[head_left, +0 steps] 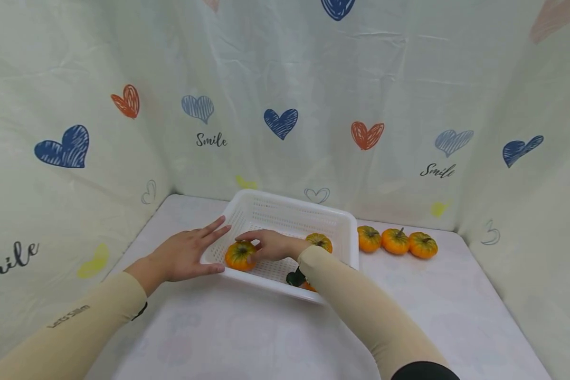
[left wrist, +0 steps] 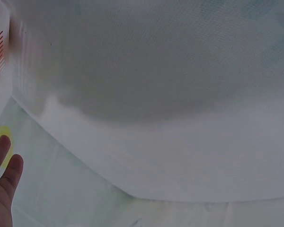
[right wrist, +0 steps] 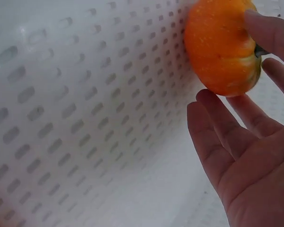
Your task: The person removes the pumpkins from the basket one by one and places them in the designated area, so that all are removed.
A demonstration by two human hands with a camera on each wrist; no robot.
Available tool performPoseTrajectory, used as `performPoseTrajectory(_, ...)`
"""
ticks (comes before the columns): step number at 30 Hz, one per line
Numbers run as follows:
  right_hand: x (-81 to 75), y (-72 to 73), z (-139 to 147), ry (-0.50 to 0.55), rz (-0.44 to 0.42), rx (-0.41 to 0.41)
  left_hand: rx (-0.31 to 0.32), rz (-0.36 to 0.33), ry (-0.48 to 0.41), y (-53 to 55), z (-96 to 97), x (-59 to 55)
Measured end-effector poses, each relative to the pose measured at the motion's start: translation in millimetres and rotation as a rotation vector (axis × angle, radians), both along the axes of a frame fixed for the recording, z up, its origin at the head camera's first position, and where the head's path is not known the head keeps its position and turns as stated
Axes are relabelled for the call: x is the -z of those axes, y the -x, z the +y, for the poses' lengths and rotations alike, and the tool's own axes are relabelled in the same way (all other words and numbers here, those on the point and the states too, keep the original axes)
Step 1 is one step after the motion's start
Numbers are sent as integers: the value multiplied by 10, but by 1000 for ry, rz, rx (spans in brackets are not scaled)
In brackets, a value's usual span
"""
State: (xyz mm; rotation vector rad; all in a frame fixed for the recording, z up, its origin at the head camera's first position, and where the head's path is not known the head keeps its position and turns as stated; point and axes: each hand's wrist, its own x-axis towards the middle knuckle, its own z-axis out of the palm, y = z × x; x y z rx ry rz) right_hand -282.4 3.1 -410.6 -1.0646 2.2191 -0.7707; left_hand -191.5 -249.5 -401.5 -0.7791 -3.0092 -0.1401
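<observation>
Pinching loosely, the right hand has thumb and fingers round a pumpkin inside the basket, at its left end. Left hand spread, holding nothing, at the basket's left rim. Loose grip could let the pumpkin roll; bumping the rim could shift the basket. Pumpkin: squat, orange, green-topped.

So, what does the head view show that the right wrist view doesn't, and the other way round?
Only the head view: the left hand, three pumpkins in a row on the table, and printed hearts on the cloth backdrop. Only the right wrist view: the palm of the right hand, close up. Both: that hand, its fingers on a pumpkin, and the white perforated basket.
</observation>
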Motion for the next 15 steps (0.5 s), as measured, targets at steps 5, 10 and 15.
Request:
performPoseTrajectory(5, 48, 15, -12, -14, 20, -18, -1, 0, -1, -11, 5, -12)
performPoseTrajectory(10, 74, 33, -18, -21, 33, -23, -1, 2, 6, -14, 5, -18)
performPoseTrajectory(15, 85, 31, -18, -32, 17, -14, -5, 4, 9, -16, 4, -10)
